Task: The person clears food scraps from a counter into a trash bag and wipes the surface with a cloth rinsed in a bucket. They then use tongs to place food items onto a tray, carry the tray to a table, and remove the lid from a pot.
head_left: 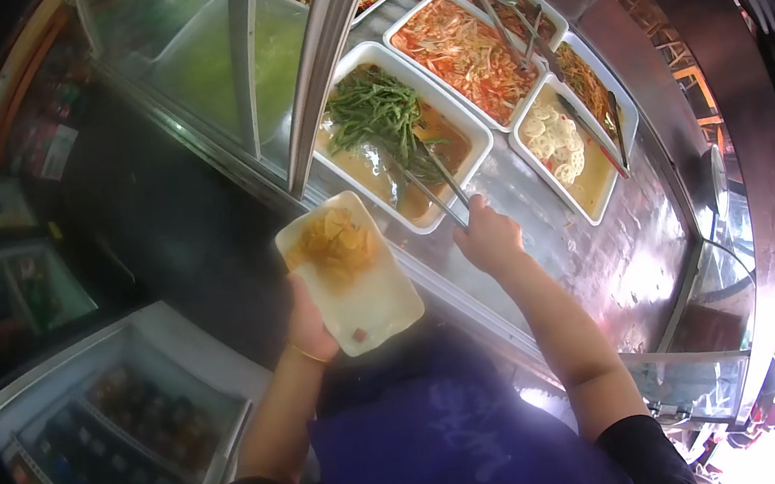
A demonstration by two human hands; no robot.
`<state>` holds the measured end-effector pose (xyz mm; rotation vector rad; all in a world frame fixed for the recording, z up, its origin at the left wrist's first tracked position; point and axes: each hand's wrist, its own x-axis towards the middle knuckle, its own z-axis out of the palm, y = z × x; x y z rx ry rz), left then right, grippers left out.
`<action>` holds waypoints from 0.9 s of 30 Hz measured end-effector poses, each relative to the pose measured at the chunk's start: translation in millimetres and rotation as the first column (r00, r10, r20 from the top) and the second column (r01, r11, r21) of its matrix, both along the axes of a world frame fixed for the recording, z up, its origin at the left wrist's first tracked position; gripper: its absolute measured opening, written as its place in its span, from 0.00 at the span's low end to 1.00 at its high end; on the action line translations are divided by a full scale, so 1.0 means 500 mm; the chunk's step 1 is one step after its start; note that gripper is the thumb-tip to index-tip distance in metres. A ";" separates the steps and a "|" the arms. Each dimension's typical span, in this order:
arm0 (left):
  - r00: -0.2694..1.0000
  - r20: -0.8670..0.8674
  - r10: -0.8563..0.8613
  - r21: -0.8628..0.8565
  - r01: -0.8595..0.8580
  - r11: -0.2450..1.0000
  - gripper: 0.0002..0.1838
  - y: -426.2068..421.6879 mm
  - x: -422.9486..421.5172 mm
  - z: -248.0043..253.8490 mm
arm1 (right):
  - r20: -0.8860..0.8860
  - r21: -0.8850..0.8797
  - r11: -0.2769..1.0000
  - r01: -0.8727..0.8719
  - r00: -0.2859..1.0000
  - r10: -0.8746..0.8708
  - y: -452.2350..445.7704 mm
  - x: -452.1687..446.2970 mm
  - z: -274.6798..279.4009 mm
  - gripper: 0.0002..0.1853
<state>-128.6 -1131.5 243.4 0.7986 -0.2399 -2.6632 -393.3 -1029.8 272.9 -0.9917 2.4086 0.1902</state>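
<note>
My left hand (306, 322) grips a white rectangular tray (371, 307) by its left side. Yellowish-brown sliced food (338, 244) lies in its upper half, and a small reddish piece (358, 335) sits near the bottom. Closed around metal tongs (440, 199), my right hand (491, 233) is above the counter. The tongs reach into a white tub (481, 155) of green stringy vegetables (376, 108) in brown liquid. Their tips are at the lower end of the greens; whether they pinch any, I cannot make out.
Beside that tub stand tubs of reddish shredded food (461, 49) and pale round slices (553, 142), some with utensils. A metal post (321, 76) rises left of the greens, close to the tray. A glass-topped chest (121, 439) containing bottles is at lower left.
</note>
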 end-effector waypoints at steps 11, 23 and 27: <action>1.000 -0.003 -0.011 -0.001 0.011 1.000 0.45 -0.001 -0.017 0.010 | -0.007 0.004 1.000 -0.019 1.000 0.019 0.050 -0.036 0.114 0.16; 0.996 0.081 -0.031 -0.079 0.038 0.996 0.45 -0.021 -0.091 0.013 | -0.081 -0.060 0.992 -0.108 0.991 0.103 0.003 -0.054 0.129 0.20; 0.997 0.062 -0.056 -0.027 0.058 0.998 0.45 -0.025 -0.077 0.002 | -0.157 0.055 0.966 -0.254 0.953 0.260 -0.035 -0.053 0.117 0.24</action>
